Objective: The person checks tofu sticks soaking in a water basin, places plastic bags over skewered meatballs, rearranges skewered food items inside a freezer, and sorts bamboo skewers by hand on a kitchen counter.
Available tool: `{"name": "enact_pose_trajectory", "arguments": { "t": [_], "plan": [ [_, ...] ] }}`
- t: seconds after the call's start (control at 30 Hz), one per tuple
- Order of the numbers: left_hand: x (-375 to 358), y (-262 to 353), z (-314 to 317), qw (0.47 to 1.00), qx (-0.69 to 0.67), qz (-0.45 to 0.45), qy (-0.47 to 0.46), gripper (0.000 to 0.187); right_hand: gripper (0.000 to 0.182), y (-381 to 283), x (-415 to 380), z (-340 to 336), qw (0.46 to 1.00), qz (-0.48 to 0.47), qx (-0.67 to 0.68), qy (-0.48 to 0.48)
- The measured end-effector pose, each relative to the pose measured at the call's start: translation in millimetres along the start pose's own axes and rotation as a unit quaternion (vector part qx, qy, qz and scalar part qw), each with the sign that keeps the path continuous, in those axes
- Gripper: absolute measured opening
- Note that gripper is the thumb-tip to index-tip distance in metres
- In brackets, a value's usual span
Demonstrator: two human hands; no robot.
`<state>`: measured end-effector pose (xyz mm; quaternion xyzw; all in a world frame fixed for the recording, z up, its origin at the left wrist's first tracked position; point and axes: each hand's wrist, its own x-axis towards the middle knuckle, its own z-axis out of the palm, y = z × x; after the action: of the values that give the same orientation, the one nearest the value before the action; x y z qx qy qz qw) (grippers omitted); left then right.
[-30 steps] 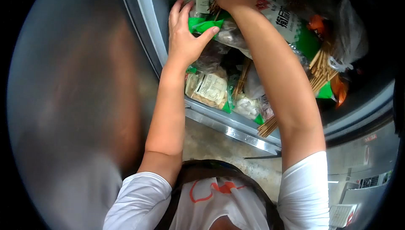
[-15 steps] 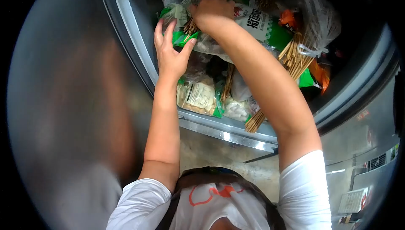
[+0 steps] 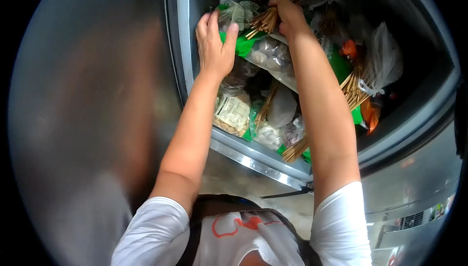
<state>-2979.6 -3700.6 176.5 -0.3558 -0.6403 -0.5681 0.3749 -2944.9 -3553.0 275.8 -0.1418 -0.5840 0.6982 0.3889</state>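
Observation:
My right hand (image 3: 291,16) is wrapped round a bundle of thin wooden sticks (image 3: 265,22) near the top of an open freezer compartment. The cut ends of the sticks point down and left, and their far part is dark and blurred. My left hand (image 3: 217,46) rests with its fingers apart on a clear and green plastic bag (image 3: 236,15) at the compartment's left side. Between and below the hands lies a clear bag of round pale pieces (image 3: 270,54) with a green edge.
Lower in the compartment sit a labelled bag (image 3: 233,112), a white bag (image 3: 268,135) and more sticks (image 3: 296,150). Toward the right are another stick bundle (image 3: 355,90), a knotted clear bag (image 3: 382,61) and an orange wrapper (image 3: 371,116). The metal rim (image 3: 258,164) runs along the front.
My right hand has moved right with the sticks, uncovering the bag of round pieces. The camera view has shifted, so the compartment appears farther right. My left hand stays at the green-edged bag.

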Motion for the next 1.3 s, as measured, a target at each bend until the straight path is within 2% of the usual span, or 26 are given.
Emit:
{"name": "enact_pose_trajectory", "arguments": {
  "t": [0.07,0.1,0.13,0.17,0.23,0.27,0.33,0.37,0.43,0.5,0.53,0.63,0.77,0.8,0.87,0.9,0.93,0.97,1.0,1.03,1.1,1.13,1.2,1.23,1.3],
  "plan": [
    [12,-3,8,0.997,0.031,0.053,0.044,0.044,0.032,17,22,3,1.0,-0.012,-0.005,0.022],
    [12,-3,8,0.997,0.032,0.049,0.049,0.044,0.03,29,39,5,0.998,-0.025,0.004,0.051],
    [14,-3,6,0.999,0.018,0.029,0.016,0.041,0.03,37,59,3,0.999,-0.024,0.003,0.046],
    [15,-4,5,1.0,0.005,0.01,-0.021,0.039,0.027,46,82,-3,0.989,-0.131,-0.061,-0.017],
    [14,-6,4,1.0,0.015,0.008,-0.003,0.033,0.024,44,80,5,0.962,-0.23,-0.121,-0.079],
    [15,-8,4,1.0,0.016,0.009,0.003,0.031,0.026,40,83,11,0.949,-0.241,-0.203,-0.02],
    [16,-10,7,0.999,0.025,0.011,0.025,0.025,0.029,45,108,12,0.926,-0.248,-0.282,0.039],
    [16,-13,7,0.999,0.026,0.01,0.024,0.025,0.039,58,156,2,0.79,-0.32,-0.523,0.029],
    [16,-15,6,1.0,-0.004,0.01,0.027,0.025,0.05,55,161,-1,0.589,-0.36,-0.723,0.015],
    [16,-20,5,0.999,0.006,0.024,0.02,0.024,0.067,44,136,4,0.691,-0.234,-0.683,-0.008],
    [16,-22,6,0.999,0.006,0.029,0.02,0.023,0.066,39,126,7,0.702,-0.202,-0.683,-0.006],
    [15,-27,10,0.998,0.016,0.034,0.043,0.023,0.061,29,99,16,0.679,-0.148,-0.719,-0.017],
    [16,-26,17,0.998,-0.009,0.016,0.06,0.019,0.055,23,76,30,0.62,-0.09,-0.778,-0.05],
    [16,-24,20,0.997,0.016,0.014,0.07,0.018,0.053,24,71,33,0.595,-0.071,-0.798,-0.066],
    [18,-19,25,0.993,0.072,0.009,0.093,0.019,0.05,24,64,41,0.484,-0.041,-0.865,-0.125],
    [19,-20,29,0.993,0.069,0.009,0.094,0.019,0.052,21,43,42,0.346,-0.09,-0.923,-0.143],
    [20,-21,32,0.989,0.103,0.01,0.107,0.019,0.052,28,40,42,0.344,-0.089,-0.924,-0.141],
    [21,-20,37,0.983,0.142,0.015,0.117,0.019,0.056,36,36,37,0.562,-0.121,-0.818,-0.027],
    [19,-24,36,0.984,0.134,0.012,0.118,0.019,0.06,43,31,38,0.73,-0.146,-0.661,0.094],
    [18,-23,35,0.985,0.132,0.006,0.112,0.02,0.06,37,19,38,0.732,-0.146,-0.658,0.096],
    [19,-20,33,0.986,0.131,0.007,0.106,0.02,0.068,22,3,40,0.695,-0.095,-0.705,0.103],
    [19,-17,32,0.989,0.112,-0.002,0.097,0.024,0.068,24,4,40,0.7,-0.095,-0.7,0.104],
    [17,-15,26,0.992,0.093,-0.007,0.088,0.027,0.069,33,2,40,0.643,-0.175,-0.734,0.134],
    [15,-17,23,0.995,0.068,-0.007,0.076,0.029,0.069,35,-4,39,0.645,-0.177,-0.731,0.138],
    [13,-15,18,0.997,0.051,0.001,0.059,0.03,0.057,32,-12,32,0.586,-0.401,-0.656,0.254]
  ]
}}
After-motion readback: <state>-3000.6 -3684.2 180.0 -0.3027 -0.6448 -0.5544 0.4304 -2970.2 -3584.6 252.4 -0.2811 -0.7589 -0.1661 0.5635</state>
